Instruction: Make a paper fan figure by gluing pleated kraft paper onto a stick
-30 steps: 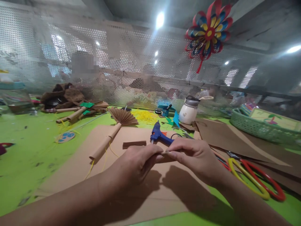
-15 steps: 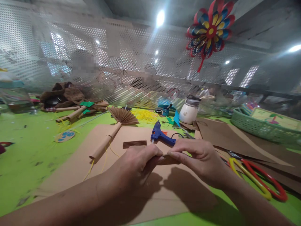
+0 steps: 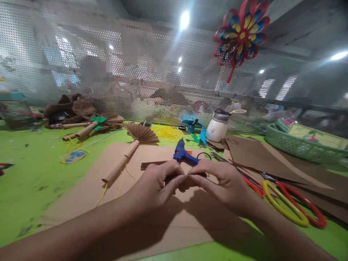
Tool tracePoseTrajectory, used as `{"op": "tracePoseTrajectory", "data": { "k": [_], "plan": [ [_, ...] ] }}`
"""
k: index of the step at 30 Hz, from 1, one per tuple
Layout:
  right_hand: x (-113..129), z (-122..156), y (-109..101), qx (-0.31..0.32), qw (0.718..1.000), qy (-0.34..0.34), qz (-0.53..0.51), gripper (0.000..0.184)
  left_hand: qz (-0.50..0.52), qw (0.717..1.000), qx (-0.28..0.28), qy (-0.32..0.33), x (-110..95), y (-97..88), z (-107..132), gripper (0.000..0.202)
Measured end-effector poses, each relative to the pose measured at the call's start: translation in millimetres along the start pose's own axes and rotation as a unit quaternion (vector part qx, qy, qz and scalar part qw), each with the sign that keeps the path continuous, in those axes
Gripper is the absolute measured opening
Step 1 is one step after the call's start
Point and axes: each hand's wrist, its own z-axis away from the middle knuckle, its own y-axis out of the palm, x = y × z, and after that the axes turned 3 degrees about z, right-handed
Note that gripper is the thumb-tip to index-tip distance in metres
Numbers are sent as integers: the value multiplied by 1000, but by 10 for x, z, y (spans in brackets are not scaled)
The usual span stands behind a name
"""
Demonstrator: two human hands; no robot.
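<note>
Green table: two hands (one glue gun)

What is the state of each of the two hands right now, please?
Left hand: closed, fingertips pinching a small brown paper piece, mostly hidden.
Right hand: closed, pinching the same brown paper piece.

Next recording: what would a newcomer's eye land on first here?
The two hands at centre front: left hand and right hand pinch a small brown paper piece, mostly hidden. Upper right hangs a red, blue and yellow paper pinwheel; a blue glue gun lies just beyond the fingers.
</note>
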Motion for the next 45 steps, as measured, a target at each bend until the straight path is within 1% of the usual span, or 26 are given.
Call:
{"op": "tracePoseTrajectory", "data": {
  "k": [4, 7, 9, 12, 15, 17, 21, 25, 29, 32, 35, 37, 40, 45],
  "plan": [
    [14, -11, 51, -13, 1000, -8, -18, 14, -10, 1000, 9, 7, 27, -1, 12, 20],
    [-11, 2, 57, -14, 999, 1, -33, 15, -12, 1000, 19, 7, 35, -6, 17, 20],
    [-45, 13, 50, -33, 998, 14, -42, 11, -23, 999, 18, 14, 33, -13, 13, 20],
    [-108, 20, 32, -78, 994, 46, -62, 5, -46, 999, 3, 12, 27, -24, 3, 21],
    [-161, 14, 15, -87, 985, 87, -118, 6, -56, 998, -5, 1, 25, -29, -2, 21],
    [-190, 7, 9, -86, 979, 112, -149, 7, -44, 999, -6, -5, 26, -28, -3, 22],
    [-235, -7, 11, -101, 971, 142, -163, 11, 1, 999, -18, -27, 29, -15, -9, 21],
    [-255, -17, 16, -116, 963, 152, -188, 15, 44, 998, -24, -48, 34, -2, -15, 19],
    [-279, -28, 4, -126, 964, 151, -178, 18, 92, 993, -14, -72, 49, 9, -24, 19],
    [-268, -32, 3, -119, 969, 152, -157, 19, 129, 987, -8, -94, 56, 22, -31, 19],
    [-206, -27, 33, -74, 972, 159, -157, 20, 124, 988, -8, -96, 54, 37, -31, 19],
    [-163, -19, 61, -44, 975, 167, -143, 22, 118, 989, 2, -91, 47, 43, -26, 19],
    [-138, -4, 81, -37, 980, 161, -114, 29, 134, 986, 15, -102, 27, 36, -23, 20],
    [-171, -3, 34, -13, 980, 153, -128, 40, 179, 972, 59, -138, 10, -28, -55, 19]
  ]
}}
